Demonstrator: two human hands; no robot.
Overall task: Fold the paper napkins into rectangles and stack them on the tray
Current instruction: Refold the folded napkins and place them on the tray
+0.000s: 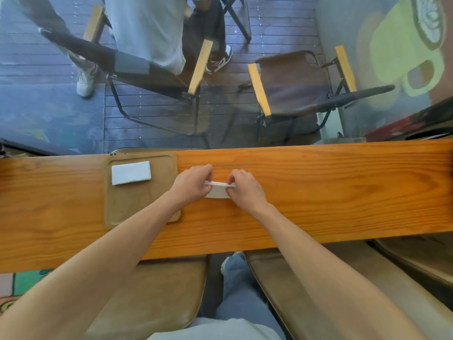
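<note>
A white paper napkin (219, 190) lies partly folded on the wooden table, just right of the tray. My left hand (193, 182) pinches its left end and my right hand (245, 186) pinches its right end, so most of it is hidden under my fingers. The brown tray (137, 207) sits left of my hands, with my left forearm crossing its near right corner. Near the tray's far edge rests a folded white napkin stack (131, 173), shaped as a rectangle.
The long wooden table (331, 187) runs across the view. Beyond its far edge stand two folding chairs (294, 94) on a dark plank floor, and a person's legs (152, 33) are by the left chair. Cushioned seats lie below the near edge.
</note>
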